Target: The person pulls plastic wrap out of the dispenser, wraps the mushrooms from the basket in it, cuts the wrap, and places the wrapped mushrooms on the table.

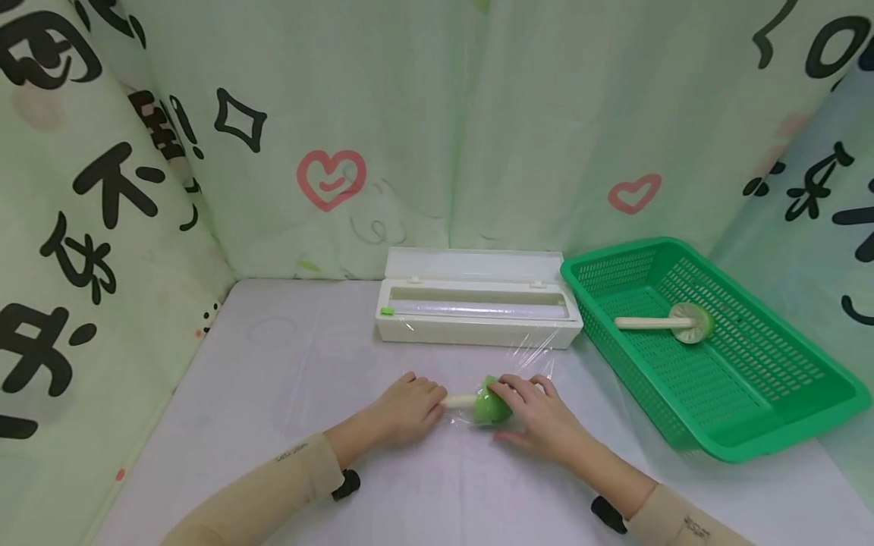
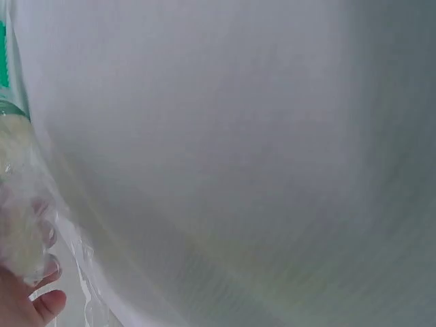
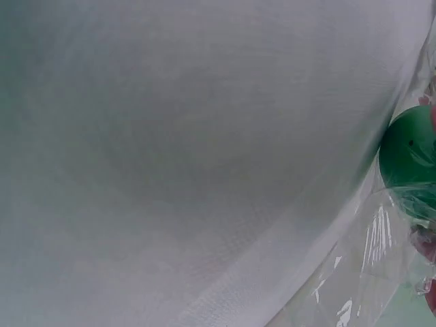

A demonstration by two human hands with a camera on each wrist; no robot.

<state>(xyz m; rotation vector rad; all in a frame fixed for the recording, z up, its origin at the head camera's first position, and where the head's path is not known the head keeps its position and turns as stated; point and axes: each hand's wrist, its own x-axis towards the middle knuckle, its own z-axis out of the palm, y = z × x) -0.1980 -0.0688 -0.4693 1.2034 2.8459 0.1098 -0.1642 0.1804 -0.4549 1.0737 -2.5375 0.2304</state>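
A mushroom-shaped thing (image 1: 492, 407) with a green cap and a cream stem lies sideways before the person, wrapped in clear cling film. The left hand (image 1: 411, 405) grips the stem's end. On the cap's other side, the right hand (image 1: 536, 415) holds the cap through the film, fingers over its top and thumb nearer the body. A strip of cling film (image 1: 536, 358) runs from the cap back to a white cling film dispenser (image 1: 471, 331) with its lid up. In the right wrist view, the green cap (image 3: 407, 158) shows at the edge beneath glossy film.
At the right stands a green plastic basket (image 1: 734, 447). Inside it lies a similar mushroom-shaped thing (image 1: 695, 324) with its ribbed underside showing. A pale cloth covers the table (image 1: 287, 364), and printed curtains (image 1: 519, 136) hang behind and along both sides.
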